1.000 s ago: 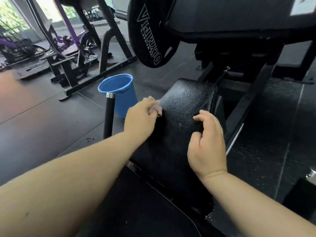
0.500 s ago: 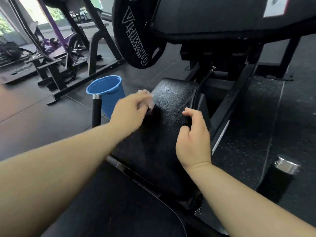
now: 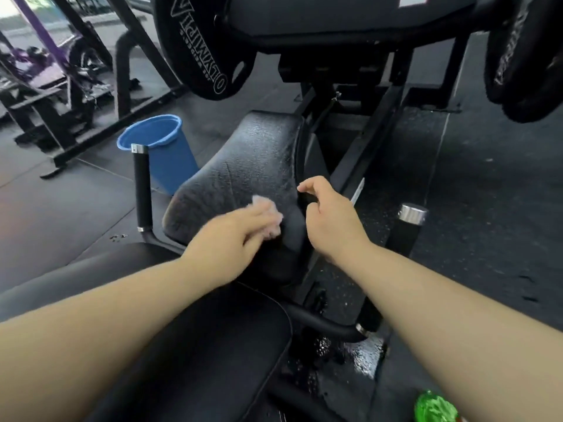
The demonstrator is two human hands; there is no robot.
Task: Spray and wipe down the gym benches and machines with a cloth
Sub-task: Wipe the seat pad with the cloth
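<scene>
A black padded seat (image 3: 243, 166) of a leg press machine lies in front of me, its surface wet with droplets. My left hand (image 3: 234, 233) presses a small pale pink cloth (image 3: 268, 217) onto the near right part of the pad. My right hand (image 3: 329, 220) rests at the pad's right edge, its fingers curled around the rim. A second black pad (image 3: 189, 345) lies below my forearms. A green object (image 3: 435, 408), partly cut off, shows at the bottom right.
A blue bucket (image 3: 164, 153) stands on the floor left of the seat, behind a black handle (image 3: 143, 190). Another chrome-capped handle (image 3: 408, 226) rises on the right. Weight plates (image 3: 201, 47) hang above. The floor under the frame (image 3: 359, 354) is wet. More machines (image 3: 61, 86) stand far left.
My left hand has slid the cloth from the pad's upper left edge down and right toward me. My right hand stayed at the right edge. The view pulled back, showing both handles.
</scene>
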